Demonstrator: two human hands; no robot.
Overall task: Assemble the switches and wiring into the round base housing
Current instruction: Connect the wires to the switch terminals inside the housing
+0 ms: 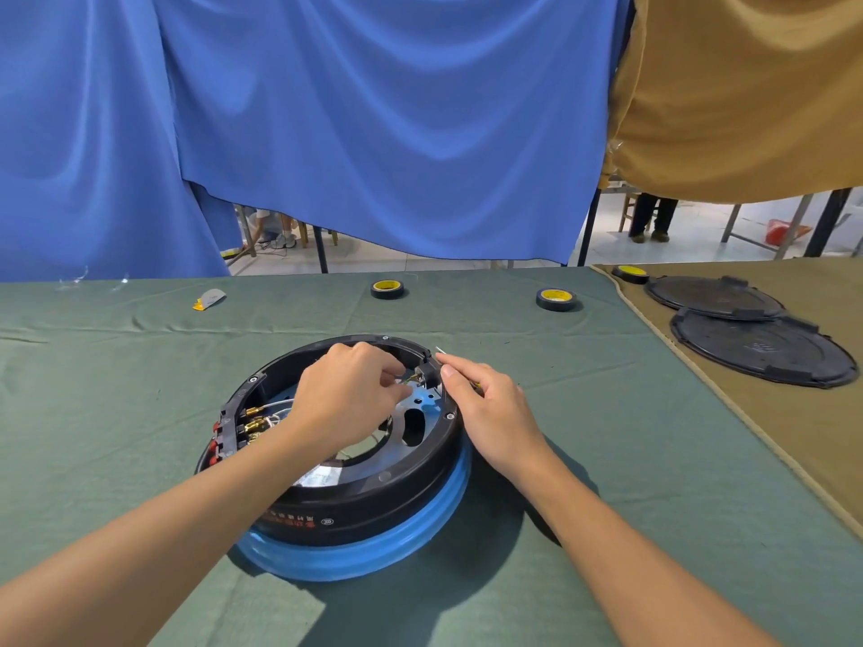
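Two bare hands meet over the round base housing [355, 506], a black ring that sits on a blue ring [373, 560] in the middle of the green table cloth [116, 413]. The left hand [345, 403] reaches down inside the housing, its fingers curled and its thumb and fingertips pinched on a brass-tipped wire end [413, 378] just beside a black switch block [427, 372] at the far right rim. The right hand [485, 403] lies against the outside of that rim, fingers curled round a thin tool [440, 350] whose metal tip sticks out past the forefinger.

On the housing's left rim sit red-buttoned switches [217, 438] with brass terminals [254, 420] and white wires [280, 404] running inward over a metal plate [420, 406].

Farther back on the cloth lie three tape rolls [387, 289], well apart, and a small yellow-and-grey piece [210, 298]. To the right, on a tan cloth [747, 436], two black round covers [761, 350] overlap. Blue curtain [373, 133] and tan curtain [747, 86] hang behind the table.
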